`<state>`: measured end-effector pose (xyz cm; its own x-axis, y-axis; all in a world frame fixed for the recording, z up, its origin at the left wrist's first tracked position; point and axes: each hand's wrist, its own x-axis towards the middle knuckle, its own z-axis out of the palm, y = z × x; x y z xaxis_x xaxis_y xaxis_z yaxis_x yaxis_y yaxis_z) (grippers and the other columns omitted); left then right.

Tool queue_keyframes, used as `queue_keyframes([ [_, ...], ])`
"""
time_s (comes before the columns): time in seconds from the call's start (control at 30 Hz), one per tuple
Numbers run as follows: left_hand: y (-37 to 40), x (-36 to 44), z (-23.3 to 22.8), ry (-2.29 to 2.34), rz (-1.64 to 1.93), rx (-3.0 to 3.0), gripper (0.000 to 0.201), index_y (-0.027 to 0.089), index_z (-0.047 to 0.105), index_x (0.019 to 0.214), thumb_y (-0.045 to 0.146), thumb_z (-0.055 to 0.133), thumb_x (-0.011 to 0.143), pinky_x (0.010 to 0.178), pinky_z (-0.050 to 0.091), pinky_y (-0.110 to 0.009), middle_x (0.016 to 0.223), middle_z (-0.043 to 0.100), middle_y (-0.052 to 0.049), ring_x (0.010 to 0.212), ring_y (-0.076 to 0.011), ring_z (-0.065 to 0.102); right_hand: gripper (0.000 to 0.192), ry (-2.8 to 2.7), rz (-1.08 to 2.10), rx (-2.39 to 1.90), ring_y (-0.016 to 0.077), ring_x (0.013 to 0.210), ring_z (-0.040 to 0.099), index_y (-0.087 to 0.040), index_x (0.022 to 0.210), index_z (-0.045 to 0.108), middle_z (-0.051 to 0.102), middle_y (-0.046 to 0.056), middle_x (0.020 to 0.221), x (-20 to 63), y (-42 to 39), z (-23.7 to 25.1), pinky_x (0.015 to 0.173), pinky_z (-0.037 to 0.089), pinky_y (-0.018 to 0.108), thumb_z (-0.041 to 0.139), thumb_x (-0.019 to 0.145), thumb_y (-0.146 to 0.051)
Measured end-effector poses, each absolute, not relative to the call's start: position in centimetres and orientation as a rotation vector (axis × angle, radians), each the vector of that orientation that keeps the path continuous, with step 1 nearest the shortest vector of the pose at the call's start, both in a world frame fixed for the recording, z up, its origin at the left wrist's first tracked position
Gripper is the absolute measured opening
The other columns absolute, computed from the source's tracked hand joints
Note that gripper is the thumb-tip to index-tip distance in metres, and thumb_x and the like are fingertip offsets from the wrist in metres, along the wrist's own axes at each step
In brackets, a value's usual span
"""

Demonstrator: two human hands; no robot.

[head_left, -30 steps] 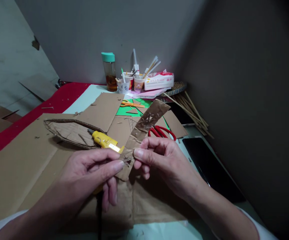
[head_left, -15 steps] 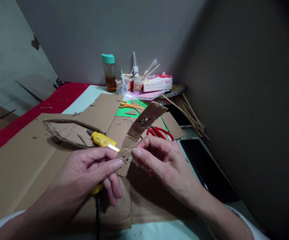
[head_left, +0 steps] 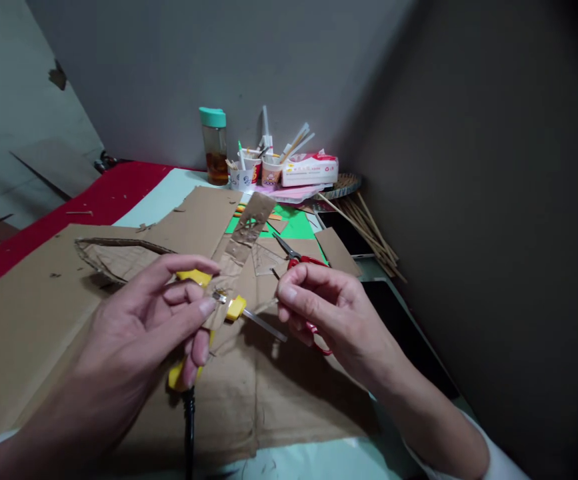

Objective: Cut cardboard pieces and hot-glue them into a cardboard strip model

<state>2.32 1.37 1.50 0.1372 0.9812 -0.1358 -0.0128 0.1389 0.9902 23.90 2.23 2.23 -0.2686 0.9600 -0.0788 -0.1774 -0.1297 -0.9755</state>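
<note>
My left hand [head_left: 159, 327] is closed on a creased cardboard strip [head_left: 233, 263], gripping its lower end between thumb and fingers. The strip tilts up and away, with torn, rough patches on its face. My right hand [head_left: 326, 310] is pinched shut just right of the strip, apart from it; whatever its fingertips hold is too small to name. Behind the strip and my left hand lies a yellow glue gun [head_left: 237, 308], partly hidden, with a clear glue stick [head_left: 269, 325] sticking out of its back. Red-handled scissors [head_left: 296, 256] lie behind my right hand, which covers part of them.
A curved cardboard shape [head_left: 119, 260] rests on large cardboard sheets [head_left: 29, 320] at left. Toward the back stand a bottle [head_left: 213, 150], paper cups [head_left: 271, 173] and a tissue pack [head_left: 311, 170]. Wooden sticks [head_left: 369, 230] and a black phone-like slab [head_left: 409, 333] lie right.
My right hand has come away from the strip, moving right. My left hand has shifted left with the strip, uncovering the glue stick and the scissors' blades.
</note>
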Motion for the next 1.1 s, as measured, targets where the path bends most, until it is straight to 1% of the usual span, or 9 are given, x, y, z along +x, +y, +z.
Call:
queue_keyframes([
  [0.13,1.2,2.4,1.3,1.197,0.932,1.116,0.012,0.026,0.072,0.096,0.035,0.072,0.088,0.042,0.045,-0.017,0.056,0.067,0.004,0.043,-0.0109,0.058,0.028,-1.198,1.59,-0.965,0.0073,0.051,0.049,-0.019,0.079,0.066,0.066,-0.003,0.068,23.1,1.7,2.2,0.048,0.039,0.018,0.08,0.086,-0.041],
  [0.27,1.0,2.7,1.6,1.111,0.83,1.133,0.015,0.023,0.075,0.092,0.036,0.072,0.088,0.046,0.049,-0.019,0.056,0.068,0.001,0.046,-0.0123,0.061,0.027,-1.281,1.589,-1.008,0.0073,0.053,0.049,-0.017,0.078,0.066,0.064,-0.004,0.065,22.8,1.5,2.5,0.05,0.039,0.018,0.085,0.081,-0.035],
  [0.4,1.0,3.1,2.0,1.094,0.822,1.178,0.015,0.022,0.076,0.08,0.037,0.078,0.083,0.046,0.049,-0.018,0.058,0.067,0.001,0.048,-0.0111,0.059,0.022,-1.451,1.546,-0.979,0.0073,0.06,0.051,-0.016,0.079,0.065,0.062,-0.004,0.068,22.9,1.5,2.7,0.055,0.04,0.018,0.08,0.087,-0.029],
  [0.6,0.9,3.4,1.9,1.114,0.838,1.261,0.014,0.021,0.075,0.073,0.032,0.078,0.08,0.046,0.046,-0.016,0.057,0.065,0.002,0.046,-0.0102,0.057,0.017,-1.799,1.186,-0.982,0.0062,0.064,0.053,-0.016,0.081,0.066,0.063,-0.006,0.072,23.2,1.1,2.8,0.059,0.039,0.017,0.071,0.095,-0.023],
  [0.77,0.8,3.3,1.6,1.14,0.851,1.271,0.015,0.021,0.075,0.075,0.034,0.079,0.08,0.045,0.044,-0.017,0.058,0.064,0.0,0.048,-0.0109,0.057,0.013,-1.833,1.05,-0.945,0.006,0.067,0.056,-0.018,0.087,0.064,0.063,-0.007,0.075,23.1,1.0,3.0,0.063,0.042,0.016,0.067,0.099,-0.024],
  [0.87,1.1,3.0,1.5,1.13,0.923,1.2,0.017,0.02,0.075,0.074,0.036,0.081,0.078,0.045,0.046,-0.018,0.058,0.063,0.0,0.047,-0.0117,0.057,0.017,-1.916,0.786,-1.093,0.0094,0.064,0.057,-0.019,0.089,0.061,0.063,-0.004,0.075,24.2,1.4,3.0,0.061,0.043,0.02,0.059,0.103,-0.029],
  [0.97,1.5,2.6,1.7,1.103,1.054,1.082,0.017,0.02,0.076,0.076,0.035,0.084,0.076,0.045,0.048,-0.018,0.061,0.065,-0.001,0.049,-0.0113,0.058,0.016,-2.286,0.214,-1.487,0.0169,0.065,0.061,-0.018,0.091,0.06,0.068,0.004,0.083,26.2,2.0,2.3,0.059,0.043,0.028,0.05,0.102,-0.024],
  [1.03,1.9,2.2,2.0,1.075,1.141,0.999,0.016,0.02,0.077,0.078,0.033,0.086,0.074,0.046,0.049,-0.016,0.064,0.066,0.0,0.051,-0.0102,0.058,0.011,-2.483,-0.024,-1.684,0.0244,0.066,0.068,-0.016,0.094,0.062,0.072,0.011,0.088,27.6,2.4,1.5,0.056,0.045,0.033,0.052,0.096,-0.019],
  [1.1,2.2,1.9,2.3,1.043,1.21,0.931,0.017,0.02,0.077,0.077,0.03,0.089,0.071,0.047,0.049,-0.014,0.065,0.067,0.0,0.052,-0.0088,0.058,0.007,-2.573,-0.085,-1.655,0.0308,0.063,0.071,-0.015,0.087,0.065,0.073,0.013,0.078,28.6,2.6,0.7,0.053,0.047,0.036,0.058,0.085,-0.013],
])
